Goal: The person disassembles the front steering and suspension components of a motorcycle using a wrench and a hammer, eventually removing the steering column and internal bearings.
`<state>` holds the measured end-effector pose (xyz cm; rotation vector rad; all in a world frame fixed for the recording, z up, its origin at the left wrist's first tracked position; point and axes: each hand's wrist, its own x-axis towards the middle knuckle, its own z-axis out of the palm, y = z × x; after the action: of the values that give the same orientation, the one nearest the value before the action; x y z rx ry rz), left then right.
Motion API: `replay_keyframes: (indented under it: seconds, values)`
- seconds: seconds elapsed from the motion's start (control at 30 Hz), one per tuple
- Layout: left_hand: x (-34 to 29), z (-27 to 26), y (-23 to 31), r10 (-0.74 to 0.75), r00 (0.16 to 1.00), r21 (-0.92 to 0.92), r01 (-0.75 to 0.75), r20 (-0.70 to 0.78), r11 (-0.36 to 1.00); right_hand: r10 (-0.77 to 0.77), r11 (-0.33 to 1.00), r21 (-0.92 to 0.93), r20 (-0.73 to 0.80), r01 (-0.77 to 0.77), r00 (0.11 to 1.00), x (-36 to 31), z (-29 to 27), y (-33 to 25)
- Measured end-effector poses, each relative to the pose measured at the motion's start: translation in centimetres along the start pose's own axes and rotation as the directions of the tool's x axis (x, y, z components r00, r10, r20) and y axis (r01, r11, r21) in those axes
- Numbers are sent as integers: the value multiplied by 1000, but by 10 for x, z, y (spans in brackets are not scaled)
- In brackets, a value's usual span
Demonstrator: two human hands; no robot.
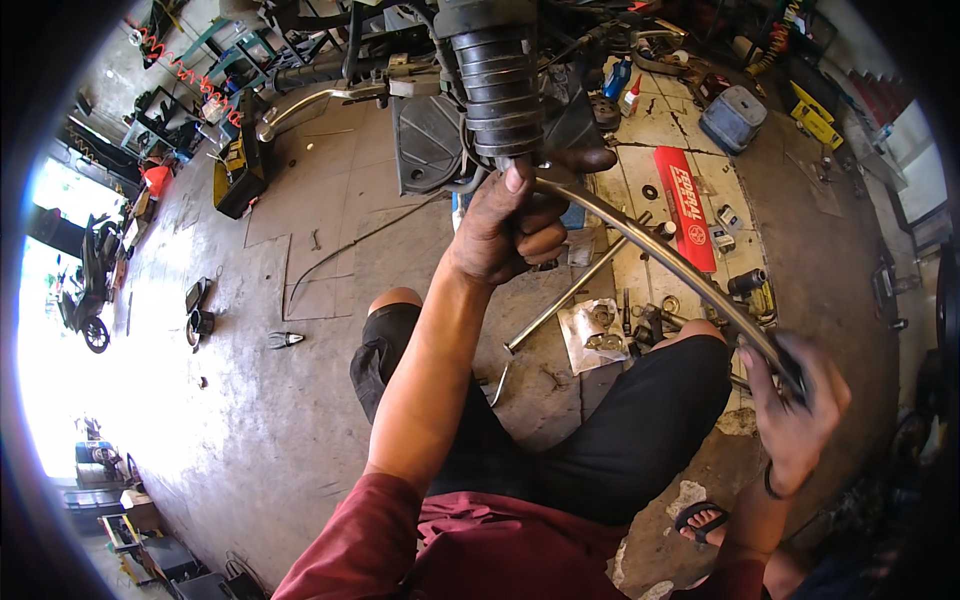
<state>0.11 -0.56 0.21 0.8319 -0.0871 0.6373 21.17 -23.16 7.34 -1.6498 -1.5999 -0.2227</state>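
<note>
A long metal tube (668, 254) slants from the middle of the view down to the right, looking bent by the lens. My left hand (515, 225) is closed round its upper end, thumb raised and one finger stretched past it. Directly above that hand hangs a black ribbed rubber boot (497, 95); the thumb tip is at its lower rim, and what lies inside the grip is hidden. At the tube's other end, my right hand (805, 405) has its fingers wrapped round it, slightly blurred by motion.
Past my knees lie a red box (685, 208), another metal tube (575, 290), a clear plastic packet (593, 338) and small parts. A blue-grey container (733, 118) stands at the back right. Pliers (286, 340) lie on the left floor. A sandalled foot (703, 522) shows at lower right.
</note>
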Motion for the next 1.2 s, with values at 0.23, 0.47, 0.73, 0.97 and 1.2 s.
replay_keyframes:
  seconds: [0.23, 0.47, 0.73, 0.97, 1.2]
  values:
    - [12, -9, -12, 43, 990, -168, -20, 134, 986, -213, 957, -165, 167, 240, 963, 11, -61, -97]
    - [8, -17, -11, 76, 980, -200, -38, 185, 979, -390, 824, -367, 185, 432, 902, 34, -61, -170]
    - [-2, -90, -40, 38, 777, 49, -9, -629, 999, -413, 845, -249, 258, 473, 873, 27, -67, -154]
    - [19, 16, -5, -128, 689, -336, -176, -713, 925, -290, 835, -419, 218, 357, 932, 21, -57, -177]
    - [21, 10, -19, 118, 904, 40, -111, -411, 993, -15, 928, -349, 312, 129, 950, 51, -92, -97]
